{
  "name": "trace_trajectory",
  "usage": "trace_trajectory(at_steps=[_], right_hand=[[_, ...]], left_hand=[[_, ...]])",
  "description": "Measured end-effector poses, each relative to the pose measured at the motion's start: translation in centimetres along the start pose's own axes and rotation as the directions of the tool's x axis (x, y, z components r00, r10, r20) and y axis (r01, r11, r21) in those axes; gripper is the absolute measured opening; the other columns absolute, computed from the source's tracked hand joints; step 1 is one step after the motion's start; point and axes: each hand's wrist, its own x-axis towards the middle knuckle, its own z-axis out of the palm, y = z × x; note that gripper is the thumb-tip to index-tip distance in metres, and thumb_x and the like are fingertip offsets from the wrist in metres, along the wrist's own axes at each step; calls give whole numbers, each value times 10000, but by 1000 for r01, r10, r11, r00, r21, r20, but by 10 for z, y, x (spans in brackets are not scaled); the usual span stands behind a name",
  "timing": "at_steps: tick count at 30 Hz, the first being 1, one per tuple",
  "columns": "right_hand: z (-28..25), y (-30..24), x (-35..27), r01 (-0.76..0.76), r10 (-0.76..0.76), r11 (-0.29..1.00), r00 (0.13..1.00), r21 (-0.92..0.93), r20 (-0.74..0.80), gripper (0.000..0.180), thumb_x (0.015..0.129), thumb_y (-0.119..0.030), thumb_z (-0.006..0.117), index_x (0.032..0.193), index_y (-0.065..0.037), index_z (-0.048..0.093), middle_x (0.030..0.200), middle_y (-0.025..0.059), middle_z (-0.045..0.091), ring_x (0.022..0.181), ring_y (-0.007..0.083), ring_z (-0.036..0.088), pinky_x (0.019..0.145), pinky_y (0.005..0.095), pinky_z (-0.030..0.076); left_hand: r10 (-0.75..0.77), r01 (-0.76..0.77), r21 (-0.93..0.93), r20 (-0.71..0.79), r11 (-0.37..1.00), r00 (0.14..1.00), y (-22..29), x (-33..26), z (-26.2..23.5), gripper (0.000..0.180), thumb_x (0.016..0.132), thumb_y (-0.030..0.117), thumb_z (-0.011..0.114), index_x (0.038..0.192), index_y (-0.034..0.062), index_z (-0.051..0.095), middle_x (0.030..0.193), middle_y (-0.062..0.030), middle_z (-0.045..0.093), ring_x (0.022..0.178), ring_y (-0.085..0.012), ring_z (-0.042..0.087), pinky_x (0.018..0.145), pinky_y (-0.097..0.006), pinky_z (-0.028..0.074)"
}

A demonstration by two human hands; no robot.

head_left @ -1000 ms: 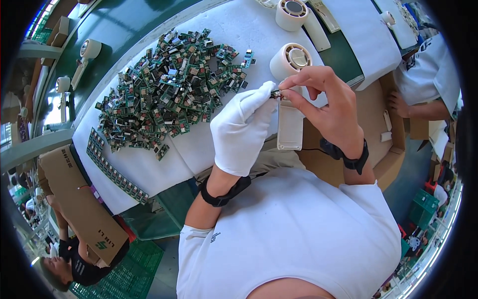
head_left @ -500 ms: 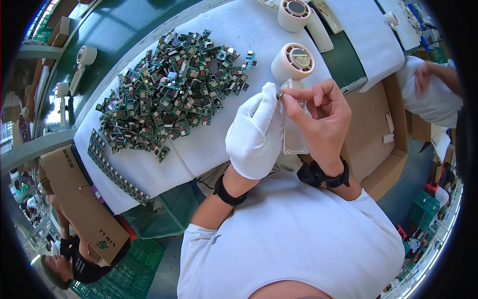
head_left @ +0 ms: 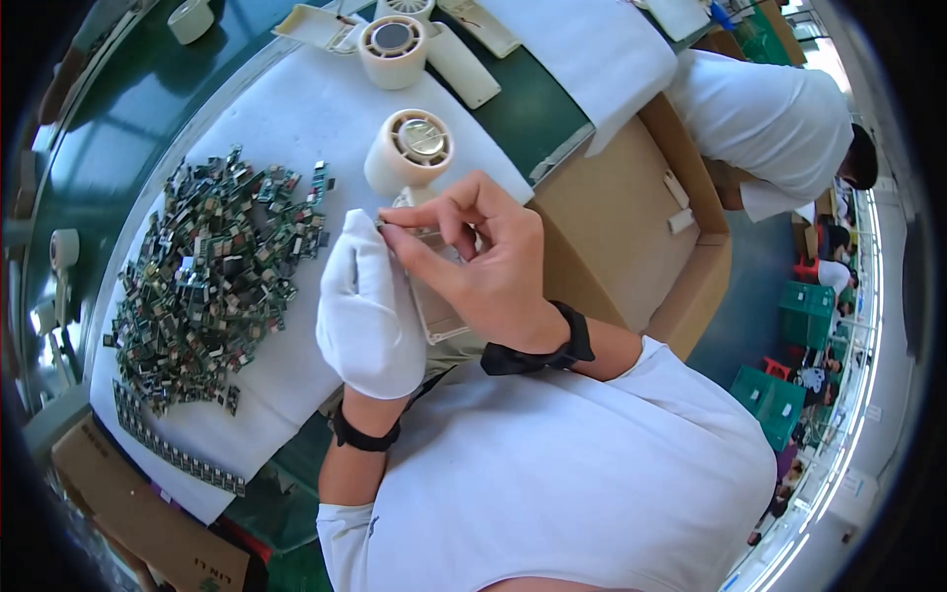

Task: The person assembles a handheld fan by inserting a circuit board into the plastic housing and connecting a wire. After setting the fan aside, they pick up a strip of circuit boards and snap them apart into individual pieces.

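My left hand (head_left: 367, 316), in a white glove, is closed with its fingertips raised. Thumb and forefinger of my bare right hand (head_left: 483, 261) pinch at the same spot. Between the fingertips of both hands is a small circuit board (head_left: 382, 225), mostly hidden by the fingers. Beneath and behind my hands lies a cream handheld fan (head_left: 410, 150), its round head beyond my fingers and its open handle shell partly covered by my right hand. To the left of my glove spreads a large pile of loose green circuit boards (head_left: 212, 276).
A strip of joined circuit boards (head_left: 173, 441) lies at the table's near left edge. Further fan parts (head_left: 395, 49) lie at the back. An open cardboard box (head_left: 631, 217) stands at right, with two small white pieces inside. A person in white (head_left: 764, 123) bends beyond it.
My view has swung, so the table and both hands appear further left. Both hands stay together at the fingertips, and the small board is now more hidden. The person at right is leaning over.
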Motion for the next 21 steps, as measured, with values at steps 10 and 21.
trace_trajectory(at_steps=[10,21], right_hand=[[-44,-5,55,467,-394,792,883,-394,254,397,770,-57,819,1110,-54,614,1228,121,673,1003,152,613,816,275,492],[-74,-52,153,283,-60,920,786,-271,615,621,853,-198,787,1390,-37,522,1210,96,643,1048,180,648,875,308,547]], left_hand=[[371,-393,480,146,784,917,52,42,-37,367,805,-29,678,1169,14,669,1158,-176,654,1088,-356,627,943,-415,497],[321,-334,862,216,382,922,4,67,-12,185,787,75,567,940,4,642,936,-137,612,1043,-337,584,1087,-579,356]])
